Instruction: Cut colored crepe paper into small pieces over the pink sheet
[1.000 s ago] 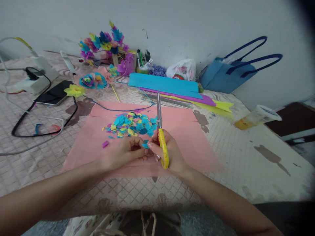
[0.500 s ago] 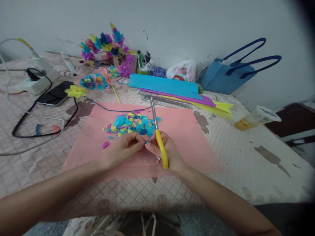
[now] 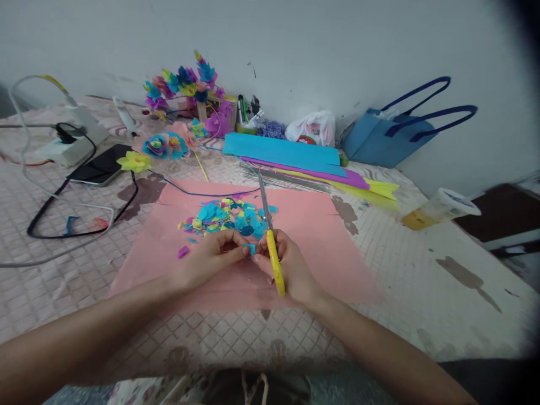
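Note:
Between my two hands is a small piece of blue paper [image 3: 252, 248]. The thumb and forefinger of my left hand [image 3: 221, 250] pinch its left end. My right hand [image 3: 289, 264] has its fingertips at the right side of the piece and also carries scissors [image 3: 274, 260] with yellow handles, their blades pointing away from me and looking closed. Just beyond the hands lies a pile of blue, yellow and purple paper scraps [image 3: 215, 214]. Everything here is over a pink paper sheet [image 3: 337, 264]. A small purple piece [image 3: 183, 252] sits left of my left hand.
Blue paper strips [image 3: 282, 151] lie behind the sheet, with purple and yellow ones. Paper flowers [image 3: 185, 84], a phone [image 3: 102, 165] and cables are at left. To the right are a cup [image 3: 441, 209] and a blue bag [image 3: 386, 138].
More of the blue paper piece shows between my fingertips now. The scissors have tilted slightly in my right hand. The whole view has shifted a little downward.

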A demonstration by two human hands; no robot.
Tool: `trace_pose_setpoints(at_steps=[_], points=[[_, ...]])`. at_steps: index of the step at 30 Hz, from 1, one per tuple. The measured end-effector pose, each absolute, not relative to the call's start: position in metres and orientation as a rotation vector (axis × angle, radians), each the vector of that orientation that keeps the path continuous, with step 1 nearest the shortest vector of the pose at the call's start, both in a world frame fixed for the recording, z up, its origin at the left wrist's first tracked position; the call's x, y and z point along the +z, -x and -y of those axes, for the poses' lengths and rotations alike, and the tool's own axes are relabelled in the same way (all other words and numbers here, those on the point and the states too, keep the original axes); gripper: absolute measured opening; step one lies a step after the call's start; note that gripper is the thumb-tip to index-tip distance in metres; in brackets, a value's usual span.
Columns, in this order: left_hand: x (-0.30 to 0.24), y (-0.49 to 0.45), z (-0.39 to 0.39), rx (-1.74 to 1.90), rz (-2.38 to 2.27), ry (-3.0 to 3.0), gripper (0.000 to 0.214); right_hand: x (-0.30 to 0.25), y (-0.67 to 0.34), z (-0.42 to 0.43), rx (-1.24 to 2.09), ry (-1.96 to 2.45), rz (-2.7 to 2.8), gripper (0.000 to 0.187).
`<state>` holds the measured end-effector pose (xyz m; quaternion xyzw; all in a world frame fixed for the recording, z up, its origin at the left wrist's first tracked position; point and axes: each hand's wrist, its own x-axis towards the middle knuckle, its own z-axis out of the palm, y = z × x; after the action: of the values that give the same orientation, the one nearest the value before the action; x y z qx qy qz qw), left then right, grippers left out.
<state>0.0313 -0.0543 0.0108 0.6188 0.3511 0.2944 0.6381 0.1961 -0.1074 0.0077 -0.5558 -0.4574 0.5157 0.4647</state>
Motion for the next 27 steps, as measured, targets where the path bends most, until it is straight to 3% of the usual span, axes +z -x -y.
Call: trace_pose_setpoints(at_steps=[18,27], points=[[0.028,-0.018,0.033,1.013,-0.825,-0.972,0.019,0.026,-0.203,0.116,1.466,1.319,1.381,0.051],[0.030,-0.013,0.034,1.125,-0.774,-1.031,0.016,0.018,-0.203,0.115,1.358,1.362,1.530,0.039]])
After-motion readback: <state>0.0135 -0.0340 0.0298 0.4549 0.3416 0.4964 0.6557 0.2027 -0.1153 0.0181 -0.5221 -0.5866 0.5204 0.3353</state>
